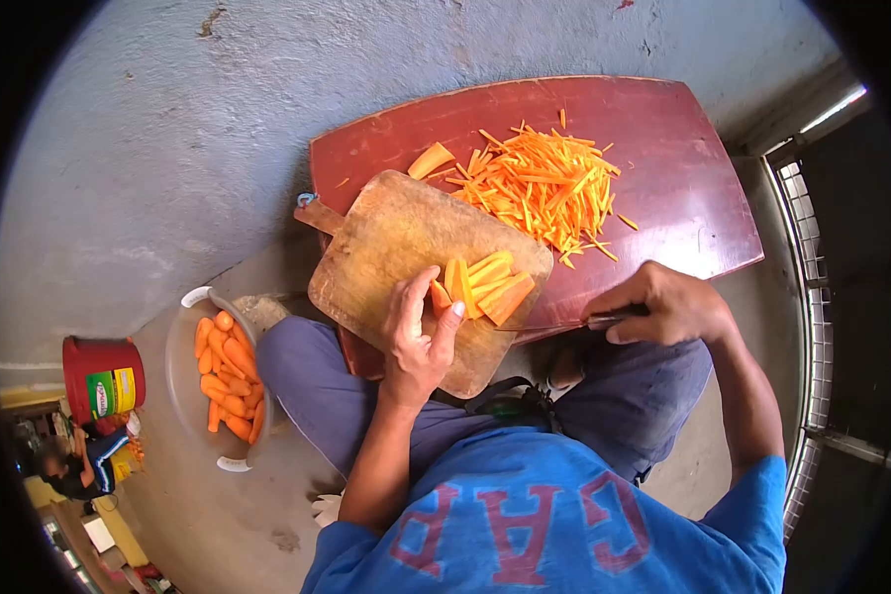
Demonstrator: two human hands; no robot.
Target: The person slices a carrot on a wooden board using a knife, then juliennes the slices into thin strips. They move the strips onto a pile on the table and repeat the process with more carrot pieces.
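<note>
A wooden cutting board [386, 238] with a short handle lies tilted over the edge of the red table, close to my lap. Thick slices of peeled carrot [505, 299] are grouped near its right side. My left hand [413, 346] has thumb and fingers curled around the left end of these slices. In my right hand [675, 309] is a knife [614, 318], gripped by its dark handle. Its thin blade points left, just below the slices and over the board's edge. Beyond the board is a heap of carrot strips [554, 188], with a larger carrot piece [431, 160] beside it.
The red table [683, 198] stands against a rough blue wall [238, 119]. On the floor to my left, a clear plastic tub [180, 371] holds several whole carrots [228, 371]. Farther left are a red bucket [79, 381] and another person [79, 465]. A metal grille [812, 267] is at right.
</note>
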